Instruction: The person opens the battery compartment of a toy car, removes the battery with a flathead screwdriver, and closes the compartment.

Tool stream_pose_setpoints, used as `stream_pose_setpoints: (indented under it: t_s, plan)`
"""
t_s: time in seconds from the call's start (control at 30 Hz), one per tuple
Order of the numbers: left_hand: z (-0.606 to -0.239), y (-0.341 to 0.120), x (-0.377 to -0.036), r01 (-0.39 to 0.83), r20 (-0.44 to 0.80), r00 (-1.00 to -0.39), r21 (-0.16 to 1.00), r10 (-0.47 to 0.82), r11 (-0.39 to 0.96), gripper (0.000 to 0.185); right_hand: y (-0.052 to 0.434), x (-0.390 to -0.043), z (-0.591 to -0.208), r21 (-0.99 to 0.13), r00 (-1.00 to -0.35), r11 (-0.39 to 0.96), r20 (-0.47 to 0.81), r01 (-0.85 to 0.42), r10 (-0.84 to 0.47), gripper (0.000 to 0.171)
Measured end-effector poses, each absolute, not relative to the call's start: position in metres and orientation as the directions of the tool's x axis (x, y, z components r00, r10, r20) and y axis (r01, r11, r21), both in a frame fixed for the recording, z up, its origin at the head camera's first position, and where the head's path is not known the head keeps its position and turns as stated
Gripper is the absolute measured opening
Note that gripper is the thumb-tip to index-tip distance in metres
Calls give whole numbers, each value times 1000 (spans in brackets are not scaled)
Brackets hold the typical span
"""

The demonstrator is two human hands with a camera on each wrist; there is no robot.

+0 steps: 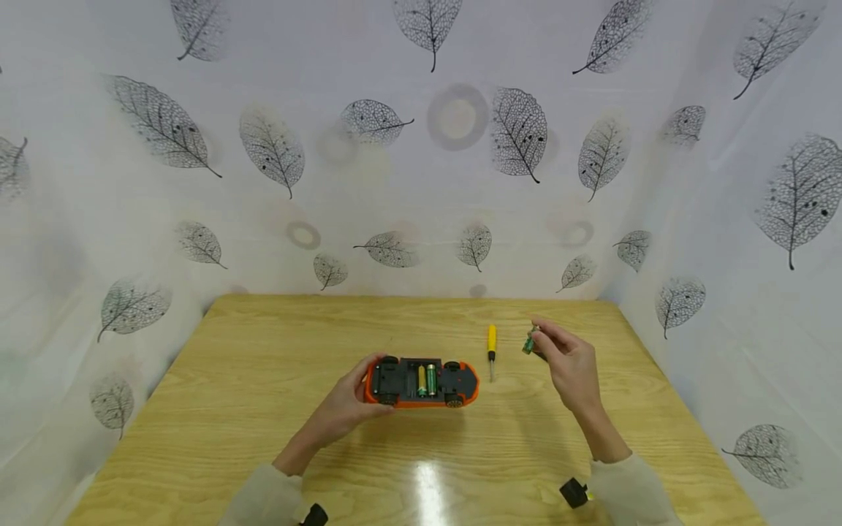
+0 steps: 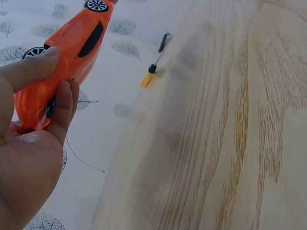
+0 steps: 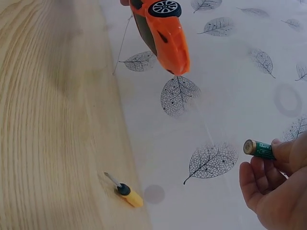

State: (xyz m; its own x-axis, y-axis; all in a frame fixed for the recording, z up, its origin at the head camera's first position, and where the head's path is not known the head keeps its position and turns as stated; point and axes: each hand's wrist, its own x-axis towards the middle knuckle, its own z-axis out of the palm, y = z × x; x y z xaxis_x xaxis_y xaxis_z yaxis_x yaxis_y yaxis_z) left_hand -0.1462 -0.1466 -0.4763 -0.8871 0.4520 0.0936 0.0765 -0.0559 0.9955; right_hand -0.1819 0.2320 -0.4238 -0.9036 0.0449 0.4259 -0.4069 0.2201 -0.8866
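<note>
above open tabletop, left fingers (image 1: 368, 369) grip toy car (image 1: 421, 382); right fingers (image 1: 549, 337) pinch battery (image 1: 529, 343).

A staged recording booth rather than a lived-in room: a bare wooden bench (image 1: 263, 409) is boxed in on three sides by a white cloth backdrop (image 1: 395, 183) printed with grey leaves, hiding whatever room lies behind.

Left hand (image 1: 345, 403) holds an orange toy car (image 1: 422, 382) upside down above the wooden table (image 1: 263, 380), two batteries showing in its open underside. Right hand (image 1: 571, 361) pinches a green battery (image 1: 529, 342), raised. Yellow screwdriver (image 1: 491, 349) lies between car and right hand
</note>
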Motion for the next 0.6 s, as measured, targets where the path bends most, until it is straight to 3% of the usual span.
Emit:
stream_pose_setpoints:
  t_s: [0.6]
  plan:
    - [-477,-149,-145,89,114,-884,993,454,-76,89,247,-185,-459,-925,-973,327,225,-196,53,40]
